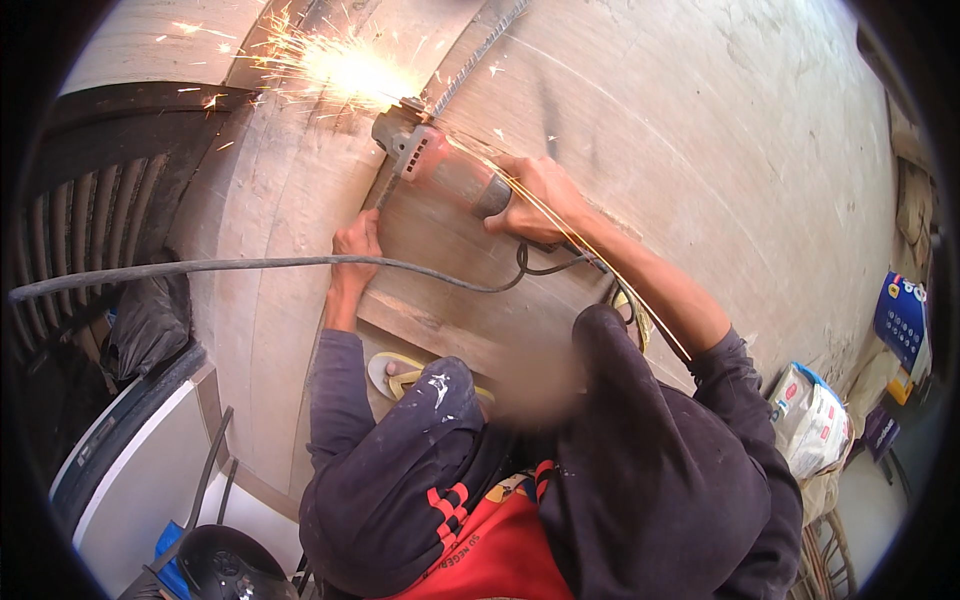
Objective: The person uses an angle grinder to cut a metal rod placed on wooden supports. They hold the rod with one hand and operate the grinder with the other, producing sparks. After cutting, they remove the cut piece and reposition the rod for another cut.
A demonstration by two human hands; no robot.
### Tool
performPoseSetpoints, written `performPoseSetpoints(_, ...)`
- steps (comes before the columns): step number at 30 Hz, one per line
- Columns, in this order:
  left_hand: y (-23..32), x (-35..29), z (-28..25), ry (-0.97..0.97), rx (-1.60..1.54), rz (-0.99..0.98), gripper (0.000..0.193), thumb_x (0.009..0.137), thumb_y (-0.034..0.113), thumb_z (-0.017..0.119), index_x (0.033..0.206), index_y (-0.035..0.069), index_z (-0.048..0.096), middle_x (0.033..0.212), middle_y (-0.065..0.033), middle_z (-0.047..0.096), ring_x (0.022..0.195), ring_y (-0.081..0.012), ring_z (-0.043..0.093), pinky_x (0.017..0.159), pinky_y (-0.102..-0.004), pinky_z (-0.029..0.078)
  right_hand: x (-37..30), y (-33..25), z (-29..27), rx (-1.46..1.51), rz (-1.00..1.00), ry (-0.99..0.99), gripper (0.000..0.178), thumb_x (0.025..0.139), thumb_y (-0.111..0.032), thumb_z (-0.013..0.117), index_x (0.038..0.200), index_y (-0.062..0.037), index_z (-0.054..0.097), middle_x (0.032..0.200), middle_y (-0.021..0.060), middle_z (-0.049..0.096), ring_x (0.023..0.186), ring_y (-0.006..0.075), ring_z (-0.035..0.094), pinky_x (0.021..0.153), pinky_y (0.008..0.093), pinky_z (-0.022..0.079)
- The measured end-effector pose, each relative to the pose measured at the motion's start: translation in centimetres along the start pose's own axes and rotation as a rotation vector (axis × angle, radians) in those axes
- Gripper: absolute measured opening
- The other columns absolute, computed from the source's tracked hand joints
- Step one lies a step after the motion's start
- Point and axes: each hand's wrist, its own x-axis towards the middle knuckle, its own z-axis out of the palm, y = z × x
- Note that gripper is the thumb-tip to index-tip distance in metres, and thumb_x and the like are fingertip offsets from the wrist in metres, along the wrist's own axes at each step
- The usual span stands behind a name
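My right hand (545,200) is wrapped round the rear body of a red and grey angle grinder (445,172). Its head is against a ribbed steel bar (470,70), and bright sparks (345,75) spray up and to the left. The disc itself is mostly lost in the glare. Below the grinder, my left hand (357,240) is closed round the near part of the bar, close to the floor. The power cord (420,268) loops from the tool's rear and crosses in front of my left wrist toward the left.
A wooden plank (410,325) lies before my sandalled foot (395,372). At left stand a dark slatted panel (95,215) and a black plastic bag (150,325). A black helmet-like object (235,565) is at lower left. White packages (810,420) and a blue box (902,318) sit at right.
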Motion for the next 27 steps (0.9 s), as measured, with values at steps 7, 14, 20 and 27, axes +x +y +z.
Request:
performPoseSetpoints(7, 0.33, -0.06, 0.05, 0.011, 0.006, -0.013, 0.037, 0.105, 0.029, 0.041, 0.090, 0.000, 0.061, 0.070, -0.0267, 0.056, 0.068, -0.0487, 0.058, 0.055, -0.0514, 0.043, 0.09, 0.03, 0.14, 0.008, -0.011, 0.012, 0.052, 0.058, -0.028, 0.073, 0.098, 0.0035, 0.066, 0.074, 0.0256, 0.066, 0.073, 0.0394, 0.067, 0.071, 0.0447, 0.052)
performPoseSetpoints(14, 0.10, -0.12, 0.14, 0.018, 0.004, -0.009, 0.035, 0.104, 0.028, 0.043, 0.094, 0.001, 0.062, 0.073, -0.0266, 0.058, 0.070, -0.0484, 0.059, 0.055, -0.0511, 0.044, 0.38, 0.32, 0.35, 0.023, -0.009, 0.011, 0.051, 0.057, -0.029, 0.073, 0.096, 0.0030, 0.066, 0.075, 0.0258, 0.066, 0.073, 0.0393, 0.067, 0.072, 0.0448, 0.052)
performPoseSetpoints(20, 0.39, -0.17, 0.17, 0.051, 0.016, 0.024, 0.033, 0.104, 0.027, 0.044, 0.095, 0.001, 0.063, 0.074, -0.0254, 0.059, 0.068, -0.0472, 0.060, 0.053, -0.0499, 0.044, 0.49, 0.43, 0.42, 0.004, 0.009, -0.003, 0.052, 0.058, -0.030, 0.074, 0.097, 0.0039, 0.066, 0.078, 0.0256, 0.067, 0.075, 0.0388, 0.067, 0.073, 0.0445, 0.052)
performPoseSetpoints(27, 0.68, -0.20, 0.00, 0.058, 0.020, 0.043, 0.031, 0.104, 0.024, 0.044, 0.093, 0.000, 0.061, 0.070, -0.0251, 0.057, 0.065, -0.0460, 0.059, 0.052, -0.0483, 0.044, 0.48, 0.27, 0.33, -0.006, 0.025, -0.018, 0.053, 0.061, -0.032, 0.075, 0.099, 0.0030, 0.067, 0.082, 0.0243, 0.068, 0.078, 0.0370, 0.067, 0.074, 0.0440, 0.051)
